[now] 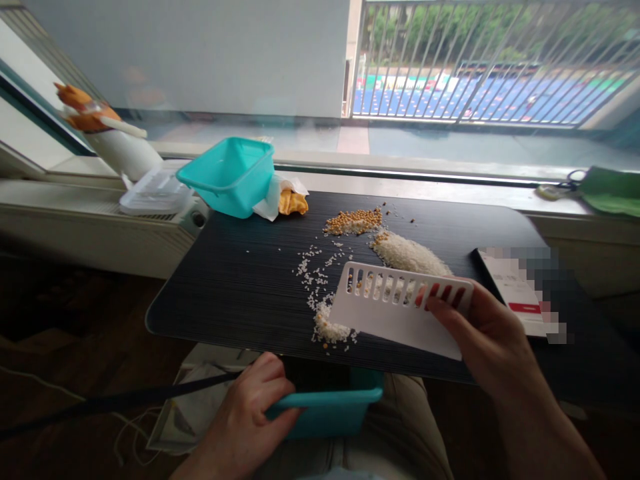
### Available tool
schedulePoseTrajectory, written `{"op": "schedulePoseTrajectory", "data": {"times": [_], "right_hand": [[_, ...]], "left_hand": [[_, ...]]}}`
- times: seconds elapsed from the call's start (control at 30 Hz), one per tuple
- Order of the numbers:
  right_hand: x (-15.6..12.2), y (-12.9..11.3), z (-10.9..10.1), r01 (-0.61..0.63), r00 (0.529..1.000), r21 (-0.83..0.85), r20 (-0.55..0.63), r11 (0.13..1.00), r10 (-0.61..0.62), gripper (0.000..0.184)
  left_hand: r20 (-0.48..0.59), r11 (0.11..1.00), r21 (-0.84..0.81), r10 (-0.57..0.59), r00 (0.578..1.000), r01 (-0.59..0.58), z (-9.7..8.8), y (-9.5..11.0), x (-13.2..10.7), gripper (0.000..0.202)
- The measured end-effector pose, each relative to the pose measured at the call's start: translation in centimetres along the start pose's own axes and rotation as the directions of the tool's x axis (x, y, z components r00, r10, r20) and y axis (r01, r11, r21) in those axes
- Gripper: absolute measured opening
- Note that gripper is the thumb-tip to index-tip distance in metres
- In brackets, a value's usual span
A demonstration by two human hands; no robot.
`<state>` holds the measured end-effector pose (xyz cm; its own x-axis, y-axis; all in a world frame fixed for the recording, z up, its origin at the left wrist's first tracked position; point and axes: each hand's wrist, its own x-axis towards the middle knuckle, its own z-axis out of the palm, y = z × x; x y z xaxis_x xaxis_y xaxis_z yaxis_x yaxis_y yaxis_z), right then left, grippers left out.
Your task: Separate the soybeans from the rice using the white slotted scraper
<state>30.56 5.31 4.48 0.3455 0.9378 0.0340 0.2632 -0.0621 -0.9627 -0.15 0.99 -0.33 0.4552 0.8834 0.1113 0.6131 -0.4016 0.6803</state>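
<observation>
Right hand (pixel 493 327) pinches slotted white card (pixel 385 312) by one end — likely light, flexible, best held there; left hand (pixel 257 393) grips turquoise tub (pixel 330 417) below near edge of worktop (pixel 225 287).

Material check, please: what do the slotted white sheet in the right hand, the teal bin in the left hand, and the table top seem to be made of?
Slotted white sheet: probably matte plastic; thin, flat, cleanly cut slots.
Teal bin: likely smooth plastic, judging by its even colour and moulded rim.
Table top: perhaps dark, low-sheen laminate; fine streaks suggest printed wood grain.
</observation>
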Motion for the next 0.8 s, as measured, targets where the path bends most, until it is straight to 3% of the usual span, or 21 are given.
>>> {"op": "schedulePoseTrajectory", "data": {"times": [0.8], "right_hand": [[0.0,-0.9,1.5,0.057,0.996,0.038,0.072,0.998,-0.059,0.018]], "left_hand": [[0.011,1.000,0.027,-0.014,1.000,0.014,0.0,0.0,0.0,0.020]]}}
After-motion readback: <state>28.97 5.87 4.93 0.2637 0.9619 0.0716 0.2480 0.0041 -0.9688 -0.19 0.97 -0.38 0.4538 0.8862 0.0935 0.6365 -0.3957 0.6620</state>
